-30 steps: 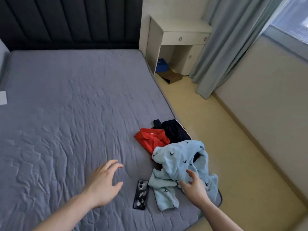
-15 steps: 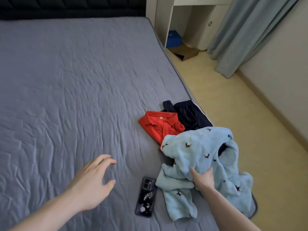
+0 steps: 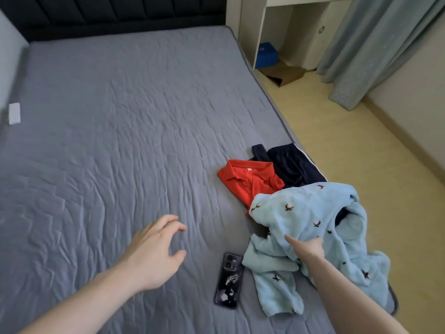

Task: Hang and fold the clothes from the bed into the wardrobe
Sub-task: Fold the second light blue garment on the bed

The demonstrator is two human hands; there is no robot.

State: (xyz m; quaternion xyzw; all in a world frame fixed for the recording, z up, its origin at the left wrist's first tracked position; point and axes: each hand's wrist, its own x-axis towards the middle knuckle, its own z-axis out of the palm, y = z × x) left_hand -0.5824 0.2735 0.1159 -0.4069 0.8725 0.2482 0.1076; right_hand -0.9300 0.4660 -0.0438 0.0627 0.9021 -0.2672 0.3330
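Lifted slightly since a moment ago, light-blue fleece (image 3: pixel 301 213) bunches in pinching right hand (image 3: pixel 307 247) at bed (image 3: pixel 120 116) edge | left hand (image 3: pixel 154 251) hovers, fingers loosely spread, holding nothing | red polo (image 3: pixel 248 179), navy garment (image 3: pixel 291 165) unsorted; phone (image 3: pixel 228 282) beside | task barely begun

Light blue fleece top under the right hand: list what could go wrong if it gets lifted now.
1. The light blue fleece top overlaps the red polo shirt, so lifting may drag the polo along.
2. A sleeve lies beside the phone; a sweep could knock it.
3. The pile sits at the bed edge, so the navy garment could slip to the floor.
The right hand grips the fleece.
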